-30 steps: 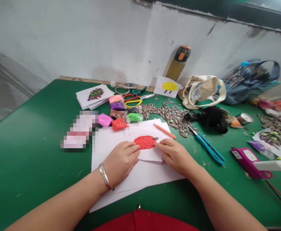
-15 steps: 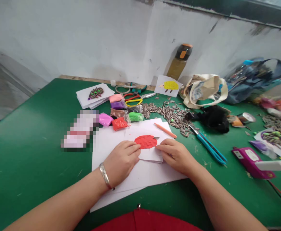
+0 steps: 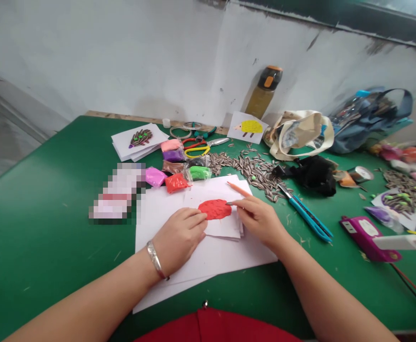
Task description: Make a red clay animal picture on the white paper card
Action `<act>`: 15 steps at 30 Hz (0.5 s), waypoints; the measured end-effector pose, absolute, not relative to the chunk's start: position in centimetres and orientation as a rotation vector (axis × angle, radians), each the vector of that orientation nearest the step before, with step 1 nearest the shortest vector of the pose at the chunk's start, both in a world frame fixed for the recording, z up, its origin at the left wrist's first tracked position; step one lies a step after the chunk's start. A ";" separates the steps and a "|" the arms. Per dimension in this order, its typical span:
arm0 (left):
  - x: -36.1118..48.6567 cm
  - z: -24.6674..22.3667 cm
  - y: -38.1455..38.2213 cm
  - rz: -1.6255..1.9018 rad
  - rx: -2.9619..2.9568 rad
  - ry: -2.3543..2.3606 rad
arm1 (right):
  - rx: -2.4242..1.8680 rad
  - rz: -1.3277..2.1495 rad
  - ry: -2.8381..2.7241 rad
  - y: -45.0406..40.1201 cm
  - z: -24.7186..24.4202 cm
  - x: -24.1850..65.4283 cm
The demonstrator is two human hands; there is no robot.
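Observation:
A flattened red clay shape (image 3: pixel 214 209) lies on a small white card (image 3: pixel 225 230), on top of larger white sheets (image 3: pixel 168 202). My left hand (image 3: pixel 181 242) lies flat, its fingertips at the clay's left edge and the card. My right hand (image 3: pixel 259 221) is at the clay's right edge, thumb and forefinger pinched on a sunflower seed (image 3: pixel 229 203). An orange pencil-like stick (image 3: pixel 238 189) lies just behind my right hand, partly covered by it.
Clay packets (image 3: pixel 176 182), scissors (image 3: pixel 198 151) and loose sunflower seeds (image 3: pixel 254 171) lie behind the sheets. To the right are a blue cutter knife (image 3: pixel 311 218), a black cloth (image 3: pixel 316 175) and a magenta device (image 3: pixel 368 237). A bottle (image 3: pixel 263 92) stands against the wall.
My right hand has moved up from the card's right side to the seed at the clay's upper right edge, closing its fingertips on it. My left hand has stayed in place.

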State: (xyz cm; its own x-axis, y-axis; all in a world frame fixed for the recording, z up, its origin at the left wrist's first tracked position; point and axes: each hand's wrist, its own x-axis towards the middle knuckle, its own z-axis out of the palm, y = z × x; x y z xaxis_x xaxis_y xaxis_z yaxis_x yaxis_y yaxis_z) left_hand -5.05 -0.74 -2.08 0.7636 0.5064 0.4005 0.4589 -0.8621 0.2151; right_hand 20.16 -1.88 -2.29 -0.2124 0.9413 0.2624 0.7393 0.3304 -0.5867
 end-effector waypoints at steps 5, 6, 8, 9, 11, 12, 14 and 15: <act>-5.1 -2.1 -0.7 0.692 2.853 0.776 | -1.604 0.344 -2.142 -0.4 -2.4 19.1; -5.2 -2.1 -0.7 0.691 2.850 0.774 | -1.613 0.334 -2.162 -0.3 -2.4 19.0; -5.2 -2.2 -0.7 0.691 2.846 0.770 | -1.617 0.346 -2.168 -0.1 -2.4 19.0; -5.2 -2.2 -0.7 0.692 2.845 0.766 | -1.611 0.367 -2.154 -0.1 -2.3 19.1; -5.2 -2.1 -0.7 0.703 2.845 0.759 | -1.579 0.427 -2.137 -0.3 -2.1 19.4; -5.2 -2.1 -0.6 0.710 2.845 0.755 | -1.548 0.463 -2.148 -0.4 -1.9 19.7; -5.2 -2.0 -0.6 0.720 2.846 0.747 | -1.474 0.518 -2.210 -0.9 -1.7 20.1; -5.2 -1.9 -0.6 0.722 2.847 0.745 | -1.444 0.529 -2.259 -1.1 -1.6 20.2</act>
State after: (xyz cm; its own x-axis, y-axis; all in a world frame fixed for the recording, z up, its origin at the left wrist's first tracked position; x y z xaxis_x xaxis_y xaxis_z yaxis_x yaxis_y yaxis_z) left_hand -5.19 -0.59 -1.94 0.7661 0.4871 0.4193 0.4341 -0.8732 0.2214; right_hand 20.22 -1.14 -1.58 -0.3824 0.9145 0.1320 0.7607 0.3927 -0.5168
